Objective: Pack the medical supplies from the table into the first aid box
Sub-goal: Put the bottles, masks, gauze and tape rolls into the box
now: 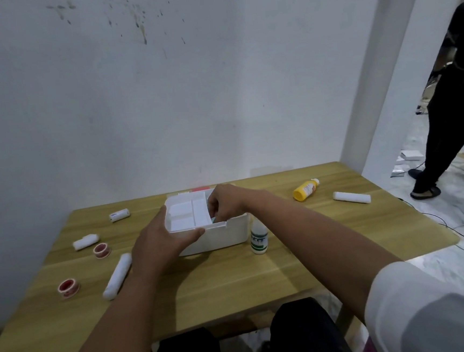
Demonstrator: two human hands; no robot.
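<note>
Head view, centre of the frame: the left hand (pixel 162 242) is spread, palm against the near-left corner of the white first aid box (pixel 216 234), thumb along its rim. The right hand (pixel 224 201) dips over the box's right side with fingers curled together over something green; whether it pinches it I cannot tell. A white divided tray (pixel 186 215) sits in the box.

Packing looks barely begun. Left of the box lie two red tape rolls (pixel 101 249), a long bandage roll (pixel 117 275), a short one (pixel 86 241) and a small wrapped roll (pixel 119 215). A white bottle (pixel 258 236) stands just beside the box's right wall; further right lie a yellow bottle (pixel 305 189) and another bandage roll (pixel 351 197), all on the table (pixel 234 282).
</note>
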